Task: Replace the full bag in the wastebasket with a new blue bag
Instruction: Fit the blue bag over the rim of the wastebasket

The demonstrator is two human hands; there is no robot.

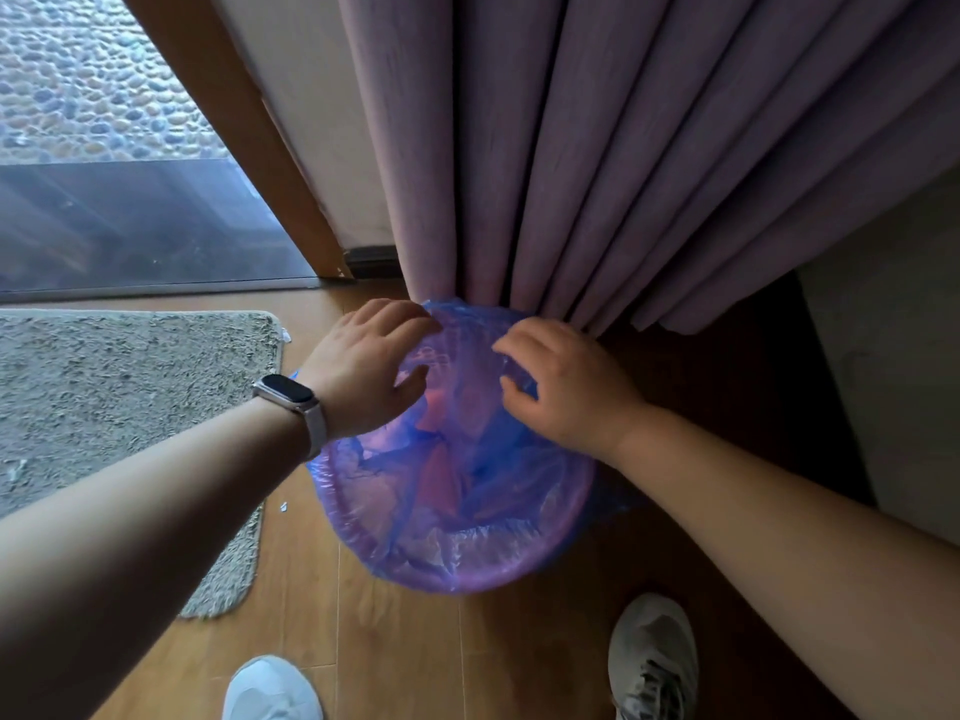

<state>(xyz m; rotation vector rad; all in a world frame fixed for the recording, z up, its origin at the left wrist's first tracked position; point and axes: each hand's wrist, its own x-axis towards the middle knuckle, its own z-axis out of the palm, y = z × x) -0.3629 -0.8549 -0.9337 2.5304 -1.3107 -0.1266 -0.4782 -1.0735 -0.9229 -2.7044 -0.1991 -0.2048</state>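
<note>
A round pink wastebasket (519, 561) stands on the wooden floor against the curtain. A thin blue bag (467, 491) lines it, its edge folded over the rim. My left hand (369, 366), with a watch on the wrist, lies over the far left rim with fingers spread on the bag's film. My right hand (561, 387) is at the far right rim, fingers bent and pinching the blue film. The inside of the basket shows only crumpled blue plastic.
A purple curtain (597, 174) hangs right behind the basket. A grey shaggy mat (130, 407) lies to the left, a glass door (130, 226) with a wooden frame beyond it. My two shoes (654, 662) stand near the basket's front.
</note>
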